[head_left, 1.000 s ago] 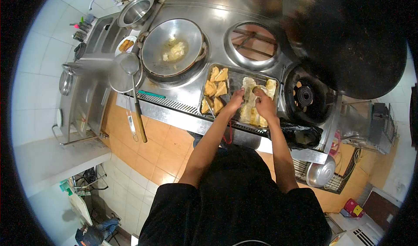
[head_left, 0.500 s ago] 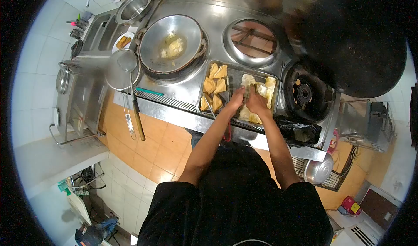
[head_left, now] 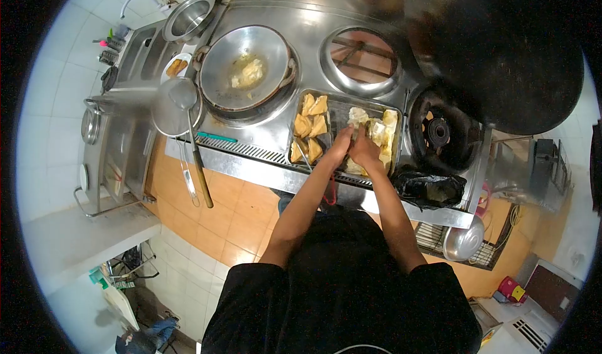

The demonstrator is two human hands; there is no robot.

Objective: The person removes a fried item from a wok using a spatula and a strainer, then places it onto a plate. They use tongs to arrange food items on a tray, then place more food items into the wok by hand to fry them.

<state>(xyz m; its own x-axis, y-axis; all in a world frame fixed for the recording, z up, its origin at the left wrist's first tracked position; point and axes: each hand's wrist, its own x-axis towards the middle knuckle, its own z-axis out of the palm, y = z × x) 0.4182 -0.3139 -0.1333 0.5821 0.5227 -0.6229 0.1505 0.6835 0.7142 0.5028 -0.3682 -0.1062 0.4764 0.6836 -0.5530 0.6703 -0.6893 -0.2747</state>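
A metal tray [head_left: 340, 97] on the steel counter holds brown fried triangular pieces [head_left: 303, 126] on its left and soft, pale, stuffed-looking food pieces [head_left: 378, 128] on its right. My left hand [head_left: 342, 144] and my right hand [head_left: 365, 148] come together over the pale side, fingers bent and closed inward. They seem to pinch one pale piece between them, though the fingers hide most of it. Beside my left wrist, a thin metal utensil [head_left: 305, 156] leans in the tray among the triangles.
Left of the tray, a wok [head_left: 219, 47] holds oil and a pale frying lump [head_left: 248, 72]. A strainer [head_left: 182, 94] with a long wooden handle overhangs the counter edge. Rightward are a burner [head_left: 437, 131], a black plastic bag [head_left: 429, 188] and a large dark wok [head_left: 501, 53].
My hands stay over the same part of the tray, and my right hand has shifted slightly left, nearer my left. The whole view has tilted a little.
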